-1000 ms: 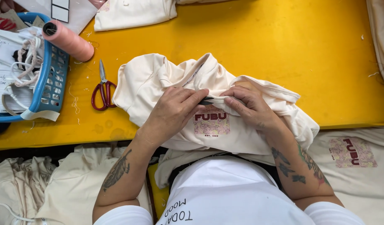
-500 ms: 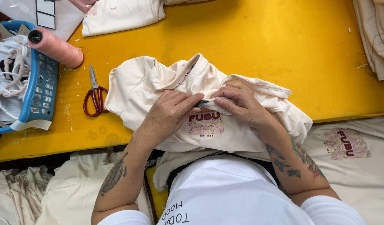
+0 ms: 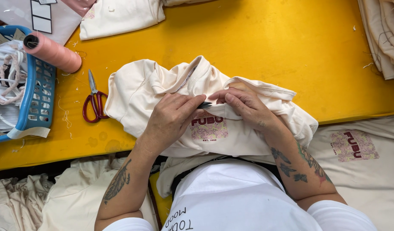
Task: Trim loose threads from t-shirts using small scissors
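Observation:
A cream garment with a pink printed patch lies bunched on the yellow table in front of me. My left hand rests on it and pinches a small dark tool between thumb and fingers. My right hand presses down on a fold of the same garment just right of the tool, its fingertips almost meeting my left hand's. The tool's working end is hidden between the fingers.
Red-handled scissors lie left of the garment. A pink thread cone leans on a blue basket of cords at the far left. More cream garments lie at the top, right edge and lower right.
The view has shifted slightly, so the scene sits lower and to the left. My hands stay on the garment with barely any movement.

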